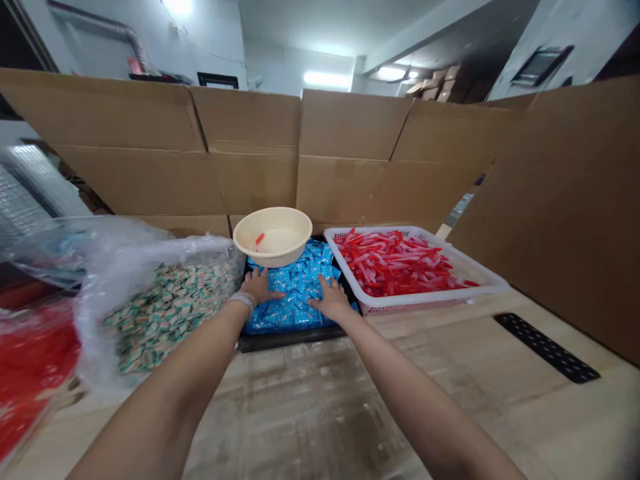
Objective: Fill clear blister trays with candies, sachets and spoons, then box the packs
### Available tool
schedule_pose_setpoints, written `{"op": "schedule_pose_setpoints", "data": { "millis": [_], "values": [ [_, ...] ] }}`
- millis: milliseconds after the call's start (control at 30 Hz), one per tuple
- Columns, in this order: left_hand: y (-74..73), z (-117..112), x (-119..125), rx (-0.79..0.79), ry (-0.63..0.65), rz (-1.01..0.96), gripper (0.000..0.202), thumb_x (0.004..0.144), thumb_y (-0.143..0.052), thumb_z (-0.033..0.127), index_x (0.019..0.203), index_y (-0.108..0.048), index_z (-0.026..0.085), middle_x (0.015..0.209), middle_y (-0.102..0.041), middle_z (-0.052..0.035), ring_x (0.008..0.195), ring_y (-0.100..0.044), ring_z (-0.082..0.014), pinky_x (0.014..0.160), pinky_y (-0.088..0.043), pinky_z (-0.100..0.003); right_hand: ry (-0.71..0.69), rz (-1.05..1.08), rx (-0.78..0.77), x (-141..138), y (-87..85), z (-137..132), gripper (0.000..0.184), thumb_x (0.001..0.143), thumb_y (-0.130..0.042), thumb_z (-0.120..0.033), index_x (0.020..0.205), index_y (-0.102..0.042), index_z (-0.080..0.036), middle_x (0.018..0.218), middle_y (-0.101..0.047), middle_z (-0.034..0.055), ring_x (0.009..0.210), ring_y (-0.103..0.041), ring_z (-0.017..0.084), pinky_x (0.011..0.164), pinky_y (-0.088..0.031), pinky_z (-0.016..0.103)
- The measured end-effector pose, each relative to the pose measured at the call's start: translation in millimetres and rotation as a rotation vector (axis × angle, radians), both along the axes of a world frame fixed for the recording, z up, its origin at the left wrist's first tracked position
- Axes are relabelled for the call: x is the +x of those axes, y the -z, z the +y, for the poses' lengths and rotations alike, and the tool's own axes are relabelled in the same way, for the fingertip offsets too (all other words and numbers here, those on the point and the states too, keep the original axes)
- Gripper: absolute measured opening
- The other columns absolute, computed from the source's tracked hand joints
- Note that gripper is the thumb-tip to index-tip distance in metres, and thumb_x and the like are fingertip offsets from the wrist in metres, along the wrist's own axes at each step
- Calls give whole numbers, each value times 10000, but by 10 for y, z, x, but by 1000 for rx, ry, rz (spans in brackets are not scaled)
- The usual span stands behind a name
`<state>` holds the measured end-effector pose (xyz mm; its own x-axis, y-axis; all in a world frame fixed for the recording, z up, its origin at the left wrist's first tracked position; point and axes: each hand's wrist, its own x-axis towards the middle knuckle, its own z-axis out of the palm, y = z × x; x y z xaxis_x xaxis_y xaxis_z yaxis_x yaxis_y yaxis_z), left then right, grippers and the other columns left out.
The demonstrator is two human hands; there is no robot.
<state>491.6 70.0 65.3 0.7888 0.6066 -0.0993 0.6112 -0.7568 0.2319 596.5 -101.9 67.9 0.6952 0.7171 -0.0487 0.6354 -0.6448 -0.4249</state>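
Observation:
Small blue packets (295,297) fill a black tray (295,340) in front of me. My left hand (259,285) rests on the left side of the packets with its fingers spread, a pale band around the wrist. On the right side of the same tray, my right hand (332,300) touches the packets, fingers apart. Neither hand appears to hold anything. A cream plastic basin (274,233) sits over the far left part of the packets, with a small red piece (259,239) inside it.
Right of the tray, a white basket (480,270) holds many red and pink plastic pieces (395,260). To the left, a clear bag (100,320) contains small green-and-beige packets (170,307). Red material (35,367) lies farther left. A black perforated strip (545,347) lies right. Cardboard walls (345,180) enclose the back.

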Motion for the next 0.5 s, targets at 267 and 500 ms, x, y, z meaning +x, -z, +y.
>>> {"op": "schedule_pose_setpoints", "data": {
  "millis": [267,500],
  "values": [
    [183,-282,28,36,186,144,1047,357,-673,602,1269,-270,285,1273,-342,-154,1142,-305,-406,866,-288,-489,-113,10,-213,122,276,61,763,541,-659,-448,1228,-360,-310,1272,-369,114,1132,-337,372,790,-350,462],
    [-132,-362,-109,79,324,185,602,523,-659,485,1045,-550,206,1074,-534,-153,1044,-427,-346,840,-327,-439,-160,-30,-38,110,138,-54,383,750,-477,-310,1130,-487,-258,1022,-583,67,980,-500,236,820,-348,346]
  ]
}}
